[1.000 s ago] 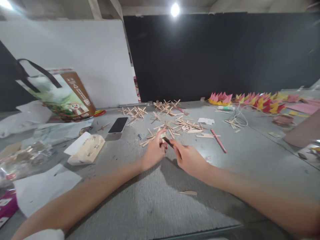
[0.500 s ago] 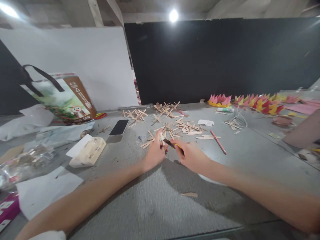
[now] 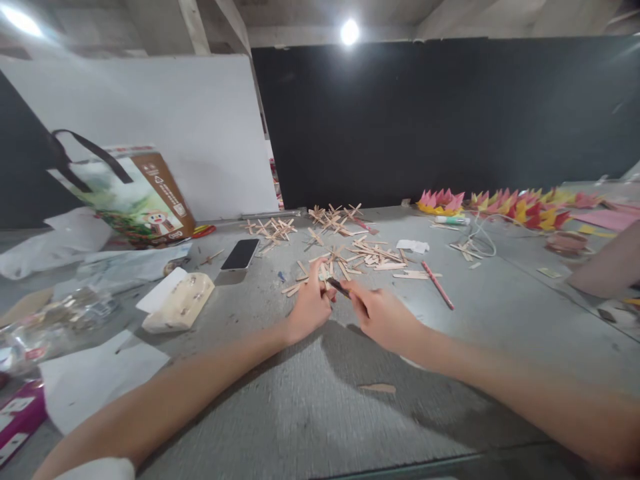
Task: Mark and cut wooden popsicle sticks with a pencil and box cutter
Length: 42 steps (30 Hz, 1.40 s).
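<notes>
In the head view my left hand (image 3: 309, 303) is closed, its thumb and fingers pinching a pale wooden craft stick (image 3: 324, 272) that stands up from the grip. My right hand (image 3: 383, 317) is wrapped round a utility knife (image 3: 339, 287), whose dark front end points left. The knife's tip meets the stick or lies very close to it; contact is hard to make out. Just beyond my hands, loose craft sticks (image 3: 383, 255) lie scattered. Farther back is a heap of sticks joined into crosses (image 3: 333, 219). One stick piece (image 3: 379, 387) lies nearer to me.
A phone (image 3: 241, 255) and a tissue pack (image 3: 180, 301) lie to the left, before a printed bag (image 3: 145, 200). On the right are a red pencil (image 3: 438, 285), a glue tube (image 3: 451, 220), a white cable (image 3: 483, 237) and paper lotus flowers (image 3: 520, 207).
My right hand and the knife have shifted slightly at the stick. My left hand keeps its grip. The whole view has moved a little.
</notes>
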Available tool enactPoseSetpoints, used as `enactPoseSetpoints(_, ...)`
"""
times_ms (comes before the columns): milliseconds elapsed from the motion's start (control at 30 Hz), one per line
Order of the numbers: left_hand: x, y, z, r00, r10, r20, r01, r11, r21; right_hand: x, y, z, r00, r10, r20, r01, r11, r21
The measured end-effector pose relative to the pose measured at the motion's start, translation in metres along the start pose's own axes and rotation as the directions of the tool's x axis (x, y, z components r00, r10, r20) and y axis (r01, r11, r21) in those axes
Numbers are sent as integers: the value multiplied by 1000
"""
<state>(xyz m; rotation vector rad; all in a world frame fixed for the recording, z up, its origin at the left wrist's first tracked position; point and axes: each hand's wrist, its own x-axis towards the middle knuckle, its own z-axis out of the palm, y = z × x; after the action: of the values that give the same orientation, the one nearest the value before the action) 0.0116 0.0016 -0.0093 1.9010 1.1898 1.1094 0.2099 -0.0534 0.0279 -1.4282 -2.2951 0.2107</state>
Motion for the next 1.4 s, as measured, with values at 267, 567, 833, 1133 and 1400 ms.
enactPoseSetpoints(267,-2,-2,2,999,31,10,-31,1000,4,5,-6,-14,999,-23,35,26,998,-63)
enactPoseSetpoints(567,0,-6,-1,1000,-7,-28,8,1000,7,4,-12,2,999,17,38,-16,1000,-23)
enactPoseSetpoints(833,-1,-3,-1,1000,25,4,-25,1000,-3,25,-11,-31,997,-46,61,46,999,4)
enactPoseSetpoints(1133,2,-4,-2,998,-52,-40,53,998,19,11,-11,3,999,36,30,-38,995,87)
enactPoseSetpoints(1400,1,-5,-3,999,32,-6,-32,999,38,29,-10,-28,996,-37,77,32,998,57)
